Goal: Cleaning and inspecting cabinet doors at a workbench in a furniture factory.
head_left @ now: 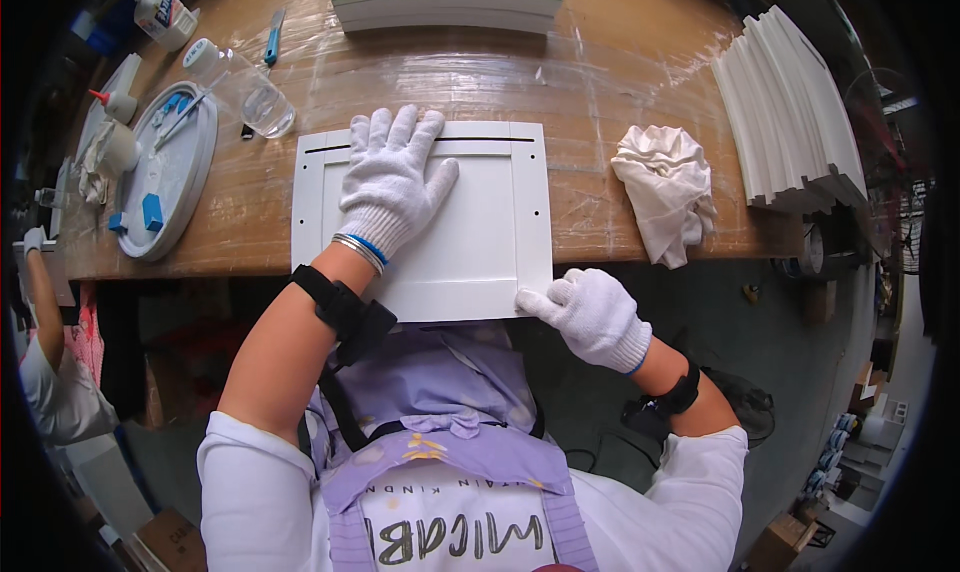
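Observation:
A white framed panel lies at the table's near edge, its lower part jutting out over my lap. It has a raised border, a dark slot along the far side and small holes down the sides. My gloved left hand rests flat on the panel's upper left, fingers spread. At the near right corner, my gloved right hand has its fingers curled, and a fingertip and thumb pinch the panel's edge. The underside of that grip is hidden.
A crumpled white cloth lies right of the panel. White strips stand stacked at far right, panels at the back. Left are a round tray, a clear bottle, a white bottle and a blue cutter. Another person works at far left.

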Available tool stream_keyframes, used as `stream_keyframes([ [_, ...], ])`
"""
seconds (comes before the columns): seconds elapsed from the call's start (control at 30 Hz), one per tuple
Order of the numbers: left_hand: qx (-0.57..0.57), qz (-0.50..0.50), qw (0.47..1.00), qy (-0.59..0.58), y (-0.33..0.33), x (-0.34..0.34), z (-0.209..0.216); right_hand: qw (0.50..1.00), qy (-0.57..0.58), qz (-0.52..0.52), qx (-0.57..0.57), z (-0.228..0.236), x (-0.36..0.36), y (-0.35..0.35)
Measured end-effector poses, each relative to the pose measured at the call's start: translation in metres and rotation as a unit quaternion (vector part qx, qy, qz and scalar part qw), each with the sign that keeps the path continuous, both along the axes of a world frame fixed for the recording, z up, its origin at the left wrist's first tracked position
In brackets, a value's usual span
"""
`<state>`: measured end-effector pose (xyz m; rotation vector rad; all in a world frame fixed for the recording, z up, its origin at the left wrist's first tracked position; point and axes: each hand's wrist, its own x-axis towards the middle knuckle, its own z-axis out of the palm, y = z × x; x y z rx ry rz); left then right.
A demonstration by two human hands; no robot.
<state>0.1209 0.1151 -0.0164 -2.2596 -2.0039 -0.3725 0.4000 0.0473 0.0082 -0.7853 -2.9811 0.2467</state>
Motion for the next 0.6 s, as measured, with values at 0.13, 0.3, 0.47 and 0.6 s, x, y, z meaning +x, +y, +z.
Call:
stream_keyframes([
  [0.13, 0.0, -0.001, 1.0, 0.0, 0.001, 0.001, -0.002, 0.996, 0.002, -0.075, 0.058, 0.003, -0.006, 0.01],
  [0.3, -0.015, 0.004, 1.0, 0.003, 0.0, 0.0, 0.002, 1.0, -0.007, -0.015, 0.011, 0.005, 0.0, -0.008],
  [0.47, -0.021, 0.007, 1.0, 0.004, 0.0, 0.002, 0.004, 0.997, -0.03, -0.048, 0.052, 0.004, -0.004, -0.009],
  [0.6, -0.016, 0.01, 1.0, 0.01, -0.001, 0.001, 0.001, 1.0, -0.011, -0.017, 0.021, 0.01, -0.003, -0.013],
])
